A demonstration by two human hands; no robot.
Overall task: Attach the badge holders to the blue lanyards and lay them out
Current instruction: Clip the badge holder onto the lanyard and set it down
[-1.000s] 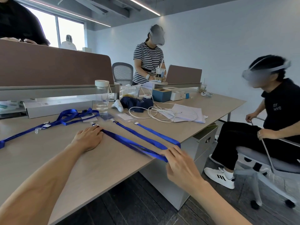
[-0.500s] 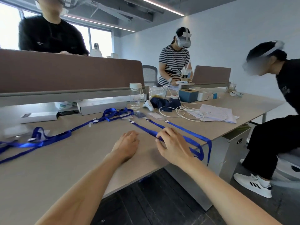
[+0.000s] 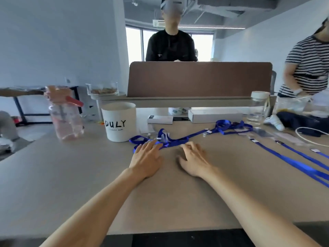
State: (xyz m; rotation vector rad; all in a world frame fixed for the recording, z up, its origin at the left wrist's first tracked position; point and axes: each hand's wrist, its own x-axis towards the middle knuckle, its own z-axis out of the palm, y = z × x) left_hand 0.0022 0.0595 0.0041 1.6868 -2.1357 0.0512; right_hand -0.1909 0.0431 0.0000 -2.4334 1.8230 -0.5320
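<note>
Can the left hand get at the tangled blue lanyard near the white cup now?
Probably yes: the left hand lies open on the table with its fingertips at the tangled lanyard, and nothing stands between them; the white cup sits behind.

A: Light?
B: Bright daylight, fairly even. Window [image 3: 134,43] at the back blown out white; person [image 3: 170,47] before it backlit, dark.
A: Shadows?
B: Soft, faint, under left hand [image 3: 146,157] and right hand [image 3: 194,158] on the surface [image 3: 71,175].
A: Sharpness?
B: Motion blur all over, pink bottle [image 3: 65,114] smeared. Fisheye bending at edges, forearms stretched.
</note>
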